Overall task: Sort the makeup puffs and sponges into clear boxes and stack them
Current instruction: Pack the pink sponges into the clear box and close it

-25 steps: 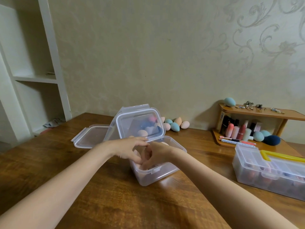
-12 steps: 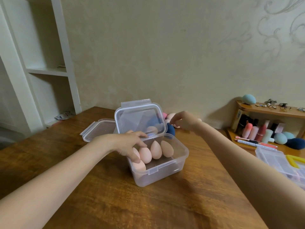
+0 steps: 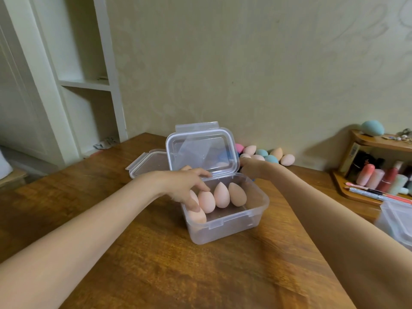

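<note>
1. Loose clear lid (image 3: 148, 162) is lying flat on the wooden table (image 3: 178, 270), far left of the work area, untouched.
2. Left hand (image 3: 182, 186) is reaching into the open clear box (image 3: 225, 210), fingers loosely spread, tips pressing on the leftmost peach teardrop sponges (image 3: 217, 197). Four standing in a row, a fifth lying at the front-left corner.
3. The box's hinged lid (image 3: 200, 150) is standing upright at the back.
4. Right hand (image 3: 247, 166) is reaching past the box's right rear corner toward the pile of loose sponges (image 3: 267, 155) by the wall. Fingers are hidden behind the lid, so I cannot tell its grip.
5. Step, as I read it: filling the box with peach sponges. Next move calls for picking another peach one from the mixed pile, skipping blue and pink, and seating it in the free right side.
6. Versus half a second ago: right hand is lower and closer to the box corner; left hand and sponge row are unchanged.
</note>
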### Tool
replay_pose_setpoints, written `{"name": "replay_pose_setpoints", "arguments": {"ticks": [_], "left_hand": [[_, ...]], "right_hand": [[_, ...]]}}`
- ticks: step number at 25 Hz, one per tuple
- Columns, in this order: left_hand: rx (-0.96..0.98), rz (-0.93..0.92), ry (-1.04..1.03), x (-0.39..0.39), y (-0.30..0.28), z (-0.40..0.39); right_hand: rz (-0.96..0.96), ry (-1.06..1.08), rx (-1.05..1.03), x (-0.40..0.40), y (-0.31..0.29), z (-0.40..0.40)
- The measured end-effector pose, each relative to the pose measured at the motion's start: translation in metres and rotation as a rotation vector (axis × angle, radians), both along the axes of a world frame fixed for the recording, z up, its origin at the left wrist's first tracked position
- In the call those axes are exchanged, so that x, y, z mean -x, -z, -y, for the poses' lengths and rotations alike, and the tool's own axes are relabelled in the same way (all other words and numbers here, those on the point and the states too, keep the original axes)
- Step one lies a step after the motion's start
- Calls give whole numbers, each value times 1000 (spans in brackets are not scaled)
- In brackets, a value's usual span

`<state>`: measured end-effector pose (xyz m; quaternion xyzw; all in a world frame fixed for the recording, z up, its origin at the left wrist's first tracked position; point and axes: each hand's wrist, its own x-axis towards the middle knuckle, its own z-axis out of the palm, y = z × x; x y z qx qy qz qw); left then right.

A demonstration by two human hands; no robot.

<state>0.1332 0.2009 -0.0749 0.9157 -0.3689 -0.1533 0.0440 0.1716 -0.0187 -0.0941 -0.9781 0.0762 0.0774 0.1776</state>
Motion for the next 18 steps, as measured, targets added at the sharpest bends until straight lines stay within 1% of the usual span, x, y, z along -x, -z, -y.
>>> {"name": "replay_pose_setpoints", "arguments": {"ticks": [1, 2, 3, 4, 5, 6, 8, 9, 10, 11, 12, 13, 15, 17, 18], "left_hand": [[-2, 4, 2, 1, 1, 0], [1, 5, 2, 2, 1, 0], [10, -1, -2, 3, 1, 0], [22, -12, -8, 3, 0, 0], [37, -24, -12, 2, 0, -1], [51, -37, -17, 1, 0, -1], [72, -50, -23, 0, 2, 2], [80, -48, -19, -1, 3, 4], [87, -47, -7, 0, 4, 9], [94, -50, 4, 0, 4, 12], [100, -60, 15, 1, 3, 15], [107, -74, 20, 1, 2, 17], [111, -90, 21, 0, 0, 18], [101, -79, 40, -1, 1, 18], [100, -77, 45, -1, 3, 17]], "right_hand": [[32, -22, 49, -1, 0, -1], [64, -46, 31, -2, 1, 1], [94, -58, -38, 3, -3, 2], [124, -38, -162, 10, -9, 5], [182, -21, -256, 19, -16, 9], [271, 13, -302, 25, -24, 16], [431, 90, -265, 44, -41, 27], [477, 104, -348, 55, -48, 29], [485, 86, -526, 70, -55, 27], [431, 15, -722, 83, -58, 22], [339, -80, -823, 98, -60, 13], [231, -171, -758, 109, -60, 4], [38, -313, -415, 117, -46, -16], [-31, -311, -208, 114, -28, -33], [-9, -295, -170, 112, -21, -38]]}}
